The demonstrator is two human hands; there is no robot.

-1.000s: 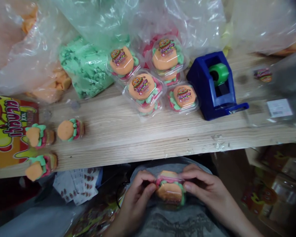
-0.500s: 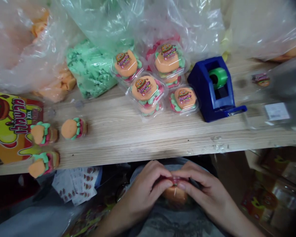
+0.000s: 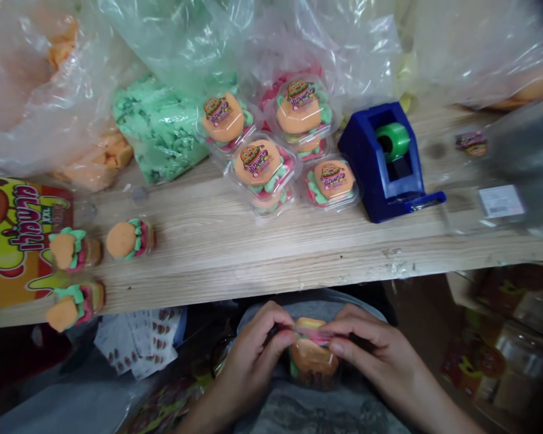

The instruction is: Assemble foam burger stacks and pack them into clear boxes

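Note:
Below the table edge, in front of my body, is a clear plastic pack with a candy burger (image 3: 314,358) in it. Its orange bun and pink and yellow layers show through the plastic. My left hand (image 3: 265,340) is closed, thumb and bent fingers pinching the pack's left edge. From the other side my right hand (image 3: 366,343) grips the right edge between thumb and fingers. On the table above, several labelled burger packs (image 3: 257,163) are grouped, some stacked. Unlabelled burger packs (image 3: 124,240) stand at the left, their lids seemingly raised.
A blue tape dispenser (image 3: 382,163) with a green roll stands right of the packs. Bags of green candy (image 3: 163,129) and orange candy (image 3: 111,157) line the back. A printed box (image 3: 22,235) lies at the far left. Sticker sheets (image 3: 138,340) hang below the edge.
My hands have moved apart from the middle of the pack's rim toward its sides, so more of the burger shows. The whole view has shifted slightly.

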